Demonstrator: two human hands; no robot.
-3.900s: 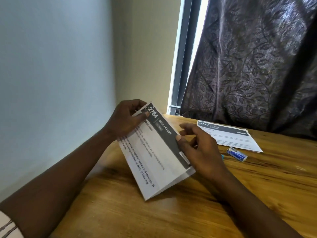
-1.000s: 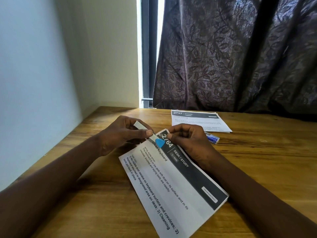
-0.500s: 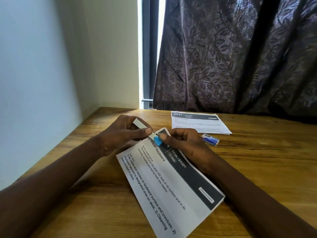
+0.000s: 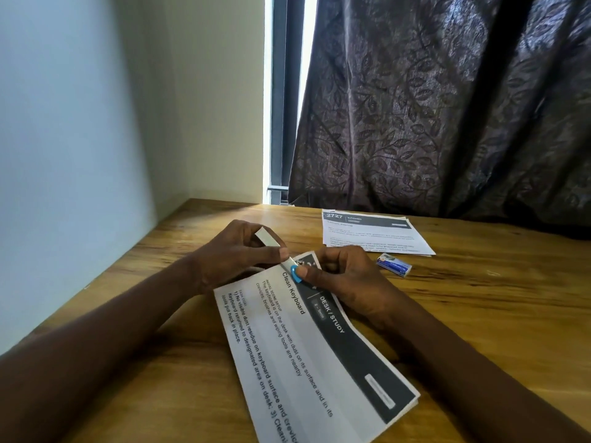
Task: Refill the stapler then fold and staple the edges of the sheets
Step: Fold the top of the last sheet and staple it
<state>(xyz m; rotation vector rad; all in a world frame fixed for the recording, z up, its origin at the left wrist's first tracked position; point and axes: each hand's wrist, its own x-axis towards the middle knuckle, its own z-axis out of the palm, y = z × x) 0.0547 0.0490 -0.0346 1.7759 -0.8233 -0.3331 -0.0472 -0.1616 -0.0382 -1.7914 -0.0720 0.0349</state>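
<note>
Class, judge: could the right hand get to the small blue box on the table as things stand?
Probably yes: the blue box lies just beside the right hand, bare table between. That hand pinches the stapler, though, so must let go first.

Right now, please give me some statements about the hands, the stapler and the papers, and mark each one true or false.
1. The folded "Clean Keyboard" sheet lies on the wooden table. True.
2. The staple box sits on the Kitchen sheet. False: it lies on the bare table beside that sheet.
3. The left hand grips the white stapler. True.
4. The right hand lies flat, away from the stapler. False: its fingers pinch the stapler's blue end at the folded sheet's corner.
</note>
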